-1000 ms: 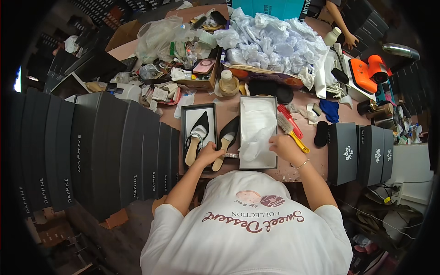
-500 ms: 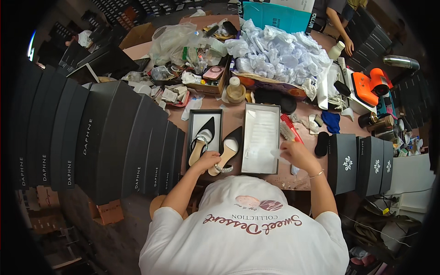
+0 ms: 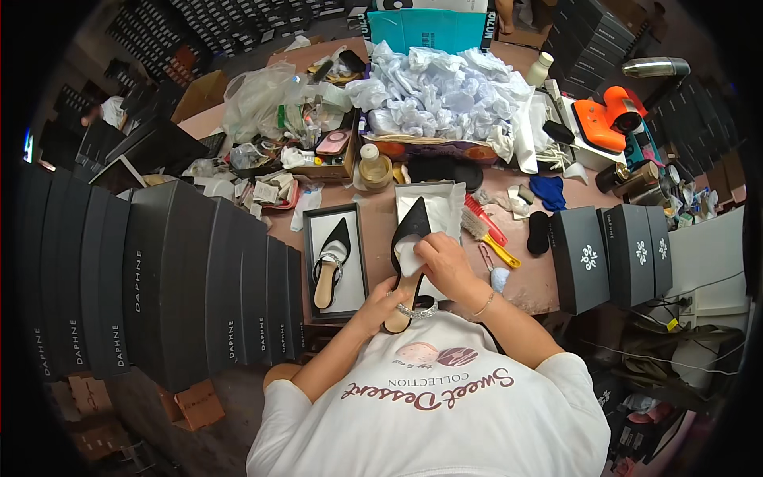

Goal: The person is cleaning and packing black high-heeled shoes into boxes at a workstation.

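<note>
Gripped in the left hand point(image 3: 377, 308) over the bench's point(image 3: 534, 280) near edge, the shoe point(image 3: 408, 224) seems light, stiff-soled; hold its heel end point(image 3: 396, 323). Right hand's point(image 3: 447, 266) grip: unclear.

I look through a wide fisheye worn on the person's head, steeply down and forward across the counter point(image 3: 536, 278). The white T-shirt point(image 3: 429, 421) fills six o'clock up close, the left hand point(image 3: 380, 306) and right hand point(image 3: 447, 266) sit near the dial's middle, and stacked shoeboxes point(image 3: 230, 32) recede at eleven.
</note>
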The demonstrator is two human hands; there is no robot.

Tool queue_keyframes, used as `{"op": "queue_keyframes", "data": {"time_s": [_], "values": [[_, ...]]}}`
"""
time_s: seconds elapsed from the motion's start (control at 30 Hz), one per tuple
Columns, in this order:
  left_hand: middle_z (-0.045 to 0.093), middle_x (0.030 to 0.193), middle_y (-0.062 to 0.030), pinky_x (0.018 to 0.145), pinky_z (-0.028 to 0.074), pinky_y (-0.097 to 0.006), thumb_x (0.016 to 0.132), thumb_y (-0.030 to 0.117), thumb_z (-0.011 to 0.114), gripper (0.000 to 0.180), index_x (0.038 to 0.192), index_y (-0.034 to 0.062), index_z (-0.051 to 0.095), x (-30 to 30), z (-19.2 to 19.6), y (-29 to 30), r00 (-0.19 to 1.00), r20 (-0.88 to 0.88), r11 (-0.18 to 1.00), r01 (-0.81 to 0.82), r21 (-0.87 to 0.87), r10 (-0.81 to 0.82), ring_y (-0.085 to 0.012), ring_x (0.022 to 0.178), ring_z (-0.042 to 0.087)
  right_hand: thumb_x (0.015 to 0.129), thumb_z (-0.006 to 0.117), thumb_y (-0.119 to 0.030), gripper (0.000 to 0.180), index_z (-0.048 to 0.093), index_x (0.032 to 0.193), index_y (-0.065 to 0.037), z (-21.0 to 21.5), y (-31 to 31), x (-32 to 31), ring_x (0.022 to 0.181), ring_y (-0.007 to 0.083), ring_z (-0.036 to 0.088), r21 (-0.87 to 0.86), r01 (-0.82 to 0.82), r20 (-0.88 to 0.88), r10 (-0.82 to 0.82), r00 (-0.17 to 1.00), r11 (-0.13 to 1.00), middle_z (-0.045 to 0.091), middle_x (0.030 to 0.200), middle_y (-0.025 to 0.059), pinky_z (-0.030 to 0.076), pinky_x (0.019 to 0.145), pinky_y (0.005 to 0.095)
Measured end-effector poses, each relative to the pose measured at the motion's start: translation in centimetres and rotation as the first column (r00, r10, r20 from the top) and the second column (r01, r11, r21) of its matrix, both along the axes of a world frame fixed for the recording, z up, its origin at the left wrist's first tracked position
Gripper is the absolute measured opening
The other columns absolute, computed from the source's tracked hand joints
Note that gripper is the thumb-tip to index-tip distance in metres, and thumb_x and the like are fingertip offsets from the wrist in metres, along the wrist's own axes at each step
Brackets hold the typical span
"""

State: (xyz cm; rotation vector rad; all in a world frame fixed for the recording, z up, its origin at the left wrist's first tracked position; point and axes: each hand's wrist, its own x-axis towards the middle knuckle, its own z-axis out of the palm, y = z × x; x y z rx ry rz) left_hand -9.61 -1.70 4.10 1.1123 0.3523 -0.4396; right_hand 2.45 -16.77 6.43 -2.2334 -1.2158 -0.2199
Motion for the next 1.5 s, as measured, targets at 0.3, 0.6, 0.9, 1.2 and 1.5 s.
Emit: {"op": "queue_keyframes", "data": {"time_s": [0.3, 0.6, 0.9, 1.2, 1.5], "values": [[0.062, 0.097, -0.0088, 0.068, 0.048, -0.026, 0.086, 0.015, 0.06, 0.033, 0.112, -0.0041, 0.053, 0.9, 0.4, -4.2, 0.991, 0.119, 0.965, 0.028, 0.259, -0.061, -0.0106, 0.079, 0.059, 0.072, 0.059, -0.002, 0.073, 0.036, 0.14, -0.014, -1.9, 1.8, 2.9, 0.121, 0.0356, 0.043, -0.279, 0.256, -0.218, -0.321, 0.922, 0.925, 0.035, 0.139, 0.0193, 0.038, 0.093, 0.0404], [0.06, 0.1, -0.0059, 0.075, 0.046, -0.024, 0.087, 0.012, 0.057, 0.035, 0.118, -0.0037, 0.052, 1.6, 0.9, -3.8, 0.994, 0.106, 0.98, 0.004, 0.199, -0.026, -0.0106, 0.085, 0.056, 0.078, 0.068, -0.023, 0.045, 0.054, 0.114, 0.0, -10.9, -18.7, 1.8, 0.089, 0.0387, 0.063, -0.593, 0.492, -0.48, -0.77, 0.42, 0.638, 0.065, 0.094, 0.0237, 0.05, 0.079, 0.0419], [0.059, 0.102, -0.008, 0.079, 0.046, -0.027, 0.084, 0.008, 0.06, 0.041, 0.12, -0.0053, 0.046, 3.5, 1.2, -5.0, 0.997, 0.06, 0.961, 0.038, 0.273, -0.056, -0.0124, 0.09, 0.055, 0.084, 0.066, -0.019, 0.047, 0.041, 0.123, -0.008, -8.6, -15.3, -0.5, 0.076, 0.0124, 0.059, 0.131, 0.759, -0.949, -0.141, 0.282, 0.638, 0.06, 0.094, 0.0088, 0.048, 0.061, 0.0247], [0.06, 0.096, -0.0176, 0.072, 0.05, -0.033, 0.072, 0.009, 0.067, 0.047, 0.11, -0.0062, 0.042, 5.8, 1.1, -5.4, 0.971, 0.194, 0.831, 0.011, 0.557, -0.143, -0.0196, 0.082, 0.061, 0.086, 0.067, -0.013, 0.033, 0.046, 0.111, -0.007, -0.1, -4.8, 2.7, 0.06, 0.0051, 0.053, 0.165, 0.375, -0.969, 0.079, 0.234, 0.912, 0.056, 0.08, 0.0033, 0.044, 0.049, 0.0202], [0.059, 0.093, -0.0213, 0.075, 0.048, -0.039, 0.071, 0.016, 0.071, 0.057, 0.114, -0.0049, 0.039, 3.9, 0.1, -4.9, 0.913, 0.282, 0.566, -0.07, 0.821, -0.296, -0.0309, 0.084, 0.062, 0.088, 0.06, -0.002, 0.031, 0.04, 0.11, -0.006, 0.3, -2.6, 1.6, 0.079, 0.0215, 0.067, 0.167, 0.809, -0.8, 0.557, -0.222, 0.563, 0.06, 0.096, 0.0156, 0.059, 0.07, 0.0296]]}}
